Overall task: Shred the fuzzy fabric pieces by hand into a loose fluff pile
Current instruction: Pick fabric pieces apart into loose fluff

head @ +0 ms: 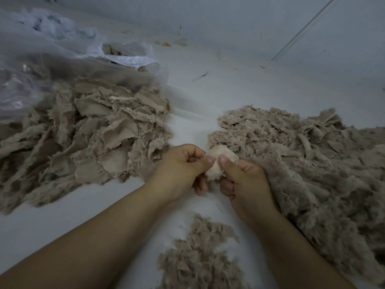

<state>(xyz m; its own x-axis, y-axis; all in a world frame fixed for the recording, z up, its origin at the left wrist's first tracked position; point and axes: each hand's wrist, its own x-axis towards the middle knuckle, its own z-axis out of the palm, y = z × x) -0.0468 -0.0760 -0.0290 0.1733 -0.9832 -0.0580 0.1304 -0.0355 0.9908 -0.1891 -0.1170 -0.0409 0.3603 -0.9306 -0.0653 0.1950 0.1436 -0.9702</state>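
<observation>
A small pale beige fuzzy fabric piece (218, 161) is held up between both hands at the centre. My left hand (183, 165) pinches its left edge with thumb and curled fingers. My right hand (241, 182) pinches its right edge the same way, thumbs nearly touching. A heap of whole fabric pieces (83, 132) lies to the left. A large mound of shredded fluff (312, 163) spreads to the right, and a smaller fluff pile (200, 257) lies below my hands.
A clear plastic bag (52, 59) with more fabric scraps sits at the back left, partly over the heap. Everything rests on a white floor (229, 86) that meets a pale wall (250, 21). Small debris lies near the wall.
</observation>
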